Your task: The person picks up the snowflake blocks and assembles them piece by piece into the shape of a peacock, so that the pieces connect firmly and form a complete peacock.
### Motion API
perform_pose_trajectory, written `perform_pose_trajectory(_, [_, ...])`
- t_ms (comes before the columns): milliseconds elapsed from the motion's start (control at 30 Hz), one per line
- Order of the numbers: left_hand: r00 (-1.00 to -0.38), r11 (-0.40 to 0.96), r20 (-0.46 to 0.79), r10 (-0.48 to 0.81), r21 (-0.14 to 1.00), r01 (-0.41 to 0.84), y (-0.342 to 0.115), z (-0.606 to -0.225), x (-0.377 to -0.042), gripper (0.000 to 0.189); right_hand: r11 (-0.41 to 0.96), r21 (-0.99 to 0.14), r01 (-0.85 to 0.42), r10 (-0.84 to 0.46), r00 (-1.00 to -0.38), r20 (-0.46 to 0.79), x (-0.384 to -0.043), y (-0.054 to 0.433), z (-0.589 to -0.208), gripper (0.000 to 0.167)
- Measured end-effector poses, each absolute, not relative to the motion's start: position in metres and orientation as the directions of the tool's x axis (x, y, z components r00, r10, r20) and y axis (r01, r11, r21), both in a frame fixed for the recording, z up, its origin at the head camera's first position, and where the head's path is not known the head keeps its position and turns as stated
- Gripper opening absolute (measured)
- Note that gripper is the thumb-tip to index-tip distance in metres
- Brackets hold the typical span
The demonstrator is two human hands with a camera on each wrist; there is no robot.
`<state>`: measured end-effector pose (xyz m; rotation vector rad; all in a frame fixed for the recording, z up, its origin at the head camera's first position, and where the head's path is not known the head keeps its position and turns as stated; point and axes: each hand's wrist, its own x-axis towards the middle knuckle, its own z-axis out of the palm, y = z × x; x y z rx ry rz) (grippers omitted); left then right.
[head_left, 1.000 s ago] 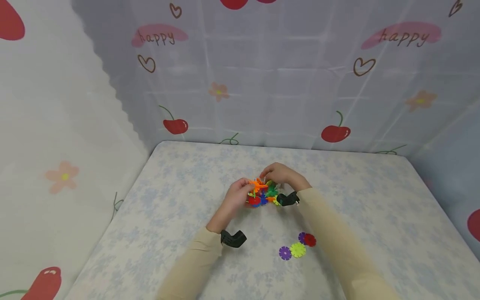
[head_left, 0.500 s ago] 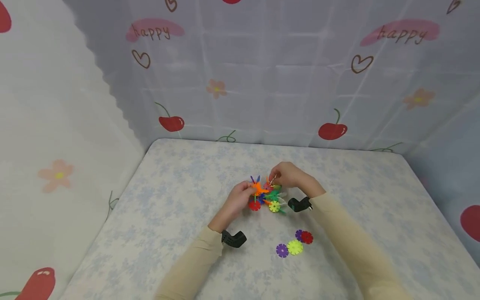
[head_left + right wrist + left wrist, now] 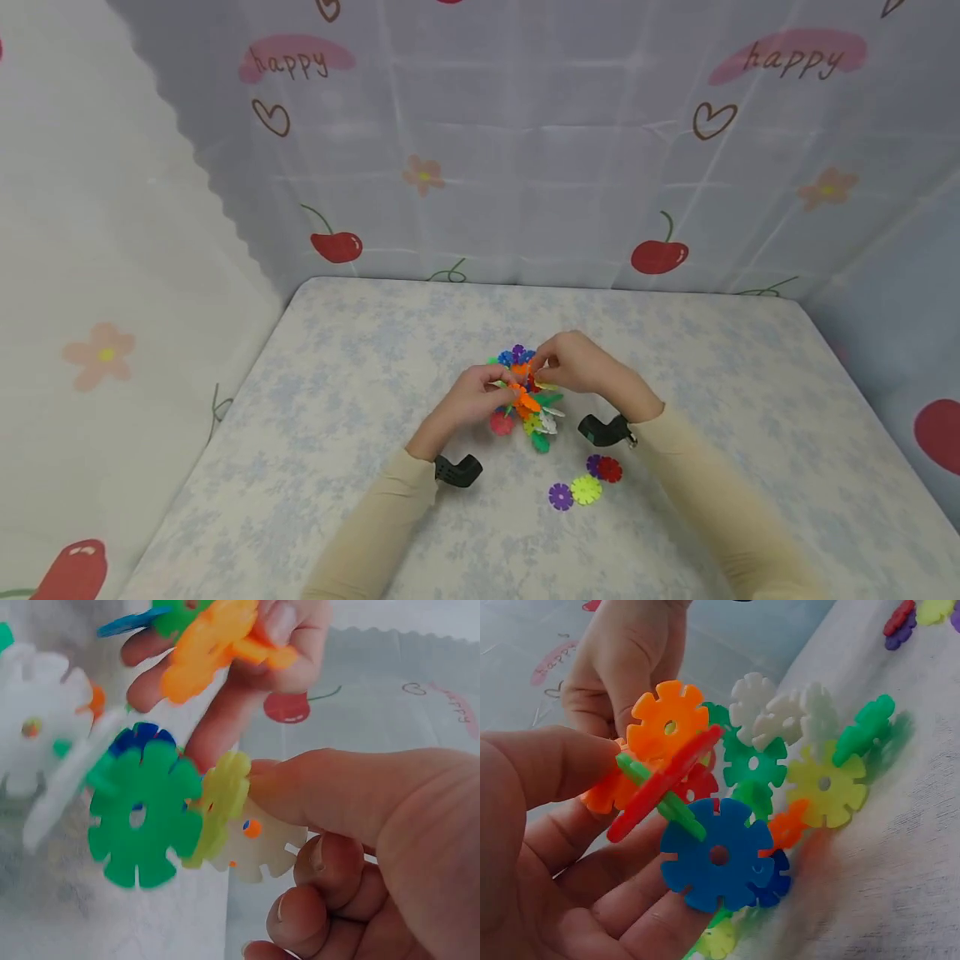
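A cluster of interlocking flower-shaped plastic discs (image 3: pixel 527 402) in many colours is held just above the table, between both hands. My left hand (image 3: pixel 467 397) grips it by an orange disc (image 3: pixel 199 660) on its near left side. In the left wrist view a blue disc (image 3: pixel 686 855), a red disc (image 3: pixel 649 802) and a yellow disc (image 3: pixel 817 799) stick out at various angles. My right hand (image 3: pixel 581 365) is at the upper right of the cluster. Its thumb and index finger pinch a yellow disc (image 3: pixel 225 802) beside a whitish disc (image 3: pixel 274 844). The cluster's underside is mostly hidden.
Nearer the front of the patterned table (image 3: pixel 360 350) lie loose discs: a purple disc (image 3: pixel 560 497), a yellow-green disc (image 3: pixel 586 491), and a red disc (image 3: pixel 611 471) overlapping another purple one. A printed curtain (image 3: pixel 525 167) hangs behind the table. Both wrists carry black cameras (image 3: pixel 459 472).
The cluster has been turned, with blue and purple discs now showing at its far side and white and green ones towards me. The right hand has moved slightly down. The loose discs lie unmoved.
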<state>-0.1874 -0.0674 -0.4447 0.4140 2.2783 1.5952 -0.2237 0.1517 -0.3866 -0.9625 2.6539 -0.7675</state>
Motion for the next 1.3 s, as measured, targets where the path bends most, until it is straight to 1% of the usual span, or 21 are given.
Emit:
perform_pose_trajectory(100, [-0.903,0.320,-0.084,0.422,0.945,0.062,-0.064,-0.449,-0.187,0.015,0.654,-0.556,-0.513,-0.629,-0.777,-0.022,-0.222,0.151,-0.388,0.009])
perform_pose_trajectory(267, [-0.925,0.278,-0.078,0.372,0.960,0.031,-0.060,-0.454,-0.187,0.013,0.649,-0.578,-0.495,-0.613,-0.790,-0.012,-0.221,0.150,-0.392,0.010])
perform_pose_trajectory(433, [-0.943,0.271,-0.081,0.322,0.962,0.011,-0.058,-0.452,-0.187,0.013,0.636,-0.613,-0.469,-0.584,-0.811,0.014,-0.219,0.152,-0.394,0.010])
perform_pose_trajectory(500, [-0.948,0.279,-0.087,0.307,0.960,0.002,-0.059,-0.452,-0.188,0.013,0.620,-0.662,-0.420,-0.531,-0.846,0.040,-0.218,0.158,-0.396,0.014])
perform_pose_trajectory(567, [-0.950,0.282,-0.097,0.297,0.959,-0.010,-0.060,-0.453,-0.189,0.013,0.596,-0.729,-0.337,-0.440,-0.896,0.055,-0.218,0.166,-0.401,0.019])
perform_pose_trajectory(633, [-0.949,0.277,-0.111,0.294,0.960,-0.027,-0.063,-0.453,-0.190,0.013,0.557,-0.797,-0.234,-0.347,-0.937,0.033,-0.219,0.174,-0.412,0.024])
perform_pose_trajectory(667, [-0.949,0.275,-0.117,0.292,0.961,-0.034,-0.064,-0.453,-0.191,0.013,0.536,-0.824,-0.184,-0.318,-0.948,0.005,-0.220,0.177,-0.418,0.026])
perform_pose_trajectory(733, [-0.950,0.257,-0.122,0.288,0.965,-0.046,-0.066,-0.453,-0.191,0.012,0.510,-0.853,-0.112,-0.313,-0.948,-0.063,-0.223,0.179,-0.431,0.028])
perform_pose_trajectory(767, [-0.951,0.247,-0.123,0.282,0.968,-0.051,-0.067,-0.453,-0.192,0.012,0.500,-0.860,-0.101,-0.342,-0.936,-0.089,-0.224,0.179,-0.439,0.029])
perform_pose_trajectory(833, [-0.953,0.227,-0.119,0.279,0.972,-0.056,-0.069,-0.453,-0.192,0.012,0.477,-0.872,-0.108,-0.424,-0.898,-0.120,-0.226,0.176,-0.452,0.027])
perform_pose_trajectory(900, [-0.952,0.197,-0.118,0.281,0.978,-0.063,-0.071,-0.454,-0.193,0.012,0.448,-0.884,-0.135,-0.493,-0.862,-0.118,-0.227,0.171,-0.462,0.024])
perform_pose_trajectory(967, [-0.948,0.168,-0.120,0.294,0.983,-0.072,-0.072,-0.454,-0.193,0.012,0.419,-0.897,-0.145,-0.522,-0.846,-0.107,-0.226,0.166,-0.469,0.022])
perform_pose_trajectory(1067, [-0.941,0.136,-0.126,0.315,0.987,-0.087,-0.072,-0.455,-0.193,0.013,0.406,-0.903,-0.138,-0.507,-0.856,-0.098,-0.223,0.159,-0.474,0.022])
perform_pose_trajectory(1133, [-0.939,0.123,-0.123,0.321,0.988,-0.088,-0.073,-0.456,-0.193,0.013,0.410,-0.903,-0.130,-0.479,-0.873,-0.093,-0.220,0.155,-0.474,0.019])
perform_pose_trajectory(1200, [-0.939,0.116,-0.119,0.324,0.990,-0.085,-0.073,-0.456,-0.193,0.013,0.429,-0.891,-0.148,-0.448,-0.891,-0.067,-0.218,0.152,-0.475,0.018])
perform_pose_trajectory(1300, [-0.938,0.111,-0.103,0.331,0.991,-0.069,-0.075,-0.455,-0.195,0.013,0.450,-0.880,-0.152,-0.389,-0.920,-0.040,-0.217,0.151,-0.476,0.019])
